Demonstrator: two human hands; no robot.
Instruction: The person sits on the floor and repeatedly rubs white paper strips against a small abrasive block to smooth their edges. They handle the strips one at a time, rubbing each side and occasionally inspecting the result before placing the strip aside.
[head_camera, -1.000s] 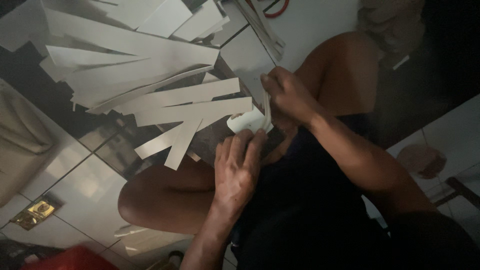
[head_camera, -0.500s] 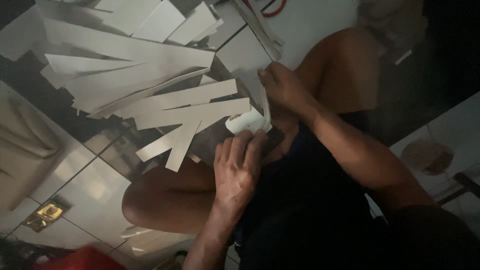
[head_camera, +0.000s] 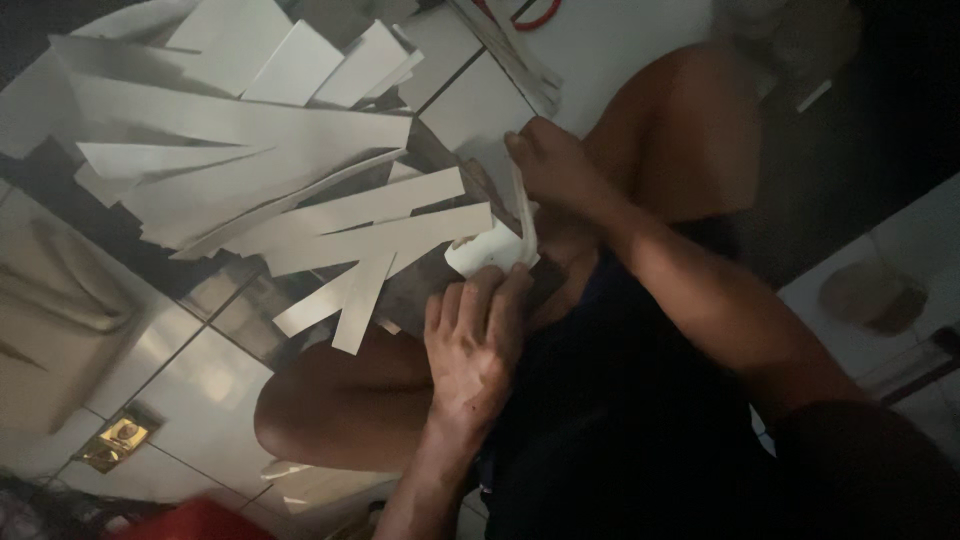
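Left hand pinches the small white folded paper piece at its 12 o'clock, right hand gripping the strip end (long axis vertical).

Obstacles: paper strips heaped left of hands; knee behind. Free: bare tiles lower left.

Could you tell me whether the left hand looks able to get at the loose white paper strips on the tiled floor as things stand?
Probably yes. The left hand rests by the small white piece, and the nearest paper strips fan out just past its fingers, nothing between them.
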